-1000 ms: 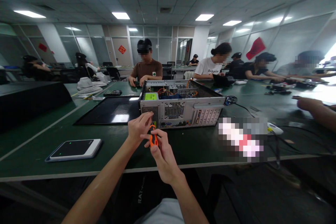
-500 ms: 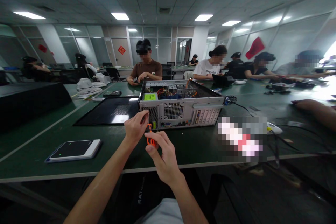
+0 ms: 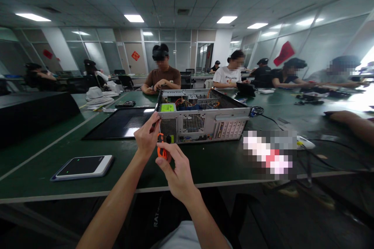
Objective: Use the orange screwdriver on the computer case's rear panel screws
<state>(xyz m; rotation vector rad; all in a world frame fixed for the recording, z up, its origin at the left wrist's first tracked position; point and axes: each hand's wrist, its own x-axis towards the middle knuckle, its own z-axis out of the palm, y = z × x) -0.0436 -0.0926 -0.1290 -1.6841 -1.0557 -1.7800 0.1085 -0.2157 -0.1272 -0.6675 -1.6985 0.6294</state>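
My right hand (image 3: 178, 169) is closed on the orange and black handle of a screwdriver (image 3: 161, 148), which points up toward the case's back panel. At the screwdriver's tip, my left hand (image 3: 146, 135) is pinched by the upper left corner of that panel. Whatever sits between the left fingertips is too small to make out. In front of both hands lies an opened computer case (image 3: 201, 124) on its side. Inside it are coloured wires and a power supply with a bright green label (image 3: 167, 107).
A black side panel (image 3: 117, 122) lies left of the case on the green table (image 3: 128, 169). Nearer stands a white and black flat device (image 3: 84, 166). At the right are cables, a white plug strip (image 3: 306, 142) and another person's arm (image 3: 347, 120). Several people sit beyond.
Both my hands have shifted slightly left, the left one also upward, and the screwdriver has moved with them toward the panel's upper left corner. The case stays in place.
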